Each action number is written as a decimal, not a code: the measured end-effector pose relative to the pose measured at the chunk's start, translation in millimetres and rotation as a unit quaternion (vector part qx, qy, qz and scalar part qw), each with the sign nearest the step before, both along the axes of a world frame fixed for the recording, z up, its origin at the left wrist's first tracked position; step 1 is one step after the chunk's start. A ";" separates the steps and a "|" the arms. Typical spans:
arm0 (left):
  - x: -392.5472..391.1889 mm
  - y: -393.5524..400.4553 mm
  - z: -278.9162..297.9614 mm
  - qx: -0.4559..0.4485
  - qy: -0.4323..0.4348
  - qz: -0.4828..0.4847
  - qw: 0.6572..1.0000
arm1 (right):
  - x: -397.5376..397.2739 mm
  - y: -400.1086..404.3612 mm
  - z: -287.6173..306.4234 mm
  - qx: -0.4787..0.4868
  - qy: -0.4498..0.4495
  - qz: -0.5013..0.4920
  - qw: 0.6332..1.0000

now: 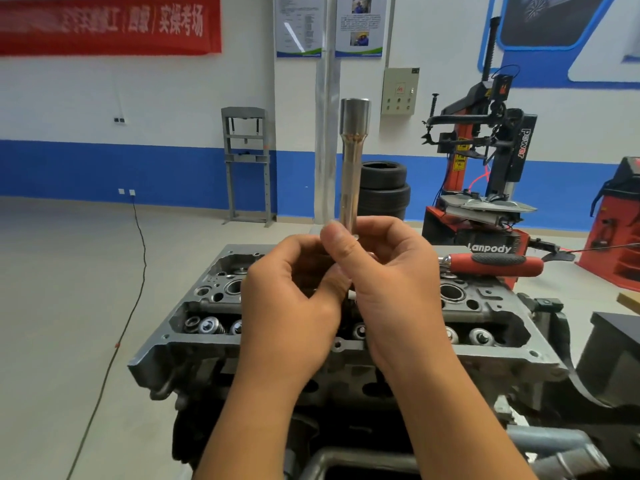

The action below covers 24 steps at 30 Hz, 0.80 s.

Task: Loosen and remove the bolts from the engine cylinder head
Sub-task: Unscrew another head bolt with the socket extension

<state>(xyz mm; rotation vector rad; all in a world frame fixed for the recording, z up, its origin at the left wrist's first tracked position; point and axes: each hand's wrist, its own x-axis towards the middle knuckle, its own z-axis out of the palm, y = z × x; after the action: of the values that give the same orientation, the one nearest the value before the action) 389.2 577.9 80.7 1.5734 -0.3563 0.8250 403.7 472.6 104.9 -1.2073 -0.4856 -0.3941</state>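
While upright, long socket (pixel 350 161) wide end up, both hands (pixel 341 271) gripping its base.

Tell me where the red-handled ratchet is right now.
In the head view, the red-handled ratchet lies on the far right edge of the cylinder head, just right of the right hand and in front of the red tire machine.

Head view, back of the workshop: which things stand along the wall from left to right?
Red banner with white characters → grey steel press frame → stacked black tyres → red and black tyre changer → red cabinet machine.
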 end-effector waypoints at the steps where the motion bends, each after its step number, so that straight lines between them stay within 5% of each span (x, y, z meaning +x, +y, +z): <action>1: 0.1 -0.9 -0.2 0.000 -0.007 0.008 1.000 | 0.1 -0.3 -0.8 0.004 -0.003 -0.009 1.000; 10: -0.9 2.7 1.1 0.065 -0.008 -0.042 0.997 | 5.4 -0.7 -2.7 -0.057 -0.014 -0.041 0.997; 18: 0.5 -3.4 -3.9 -0.009 -0.024 0.069 0.997 | 4.7 -3.6 -3.7 -0.054 0.009 -0.003 0.999; 24: -2.0 4.4 -1.6 0.042 -0.011 -0.035 0.998 | 5.8 -3.3 -4.1 -0.087 -0.002 -0.009 0.996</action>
<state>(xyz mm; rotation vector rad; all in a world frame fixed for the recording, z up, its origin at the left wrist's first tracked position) 387.2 582.3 79.1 1.6212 -0.4654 0.7825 409.5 469.3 100.8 -1.3805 -0.5202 -0.3752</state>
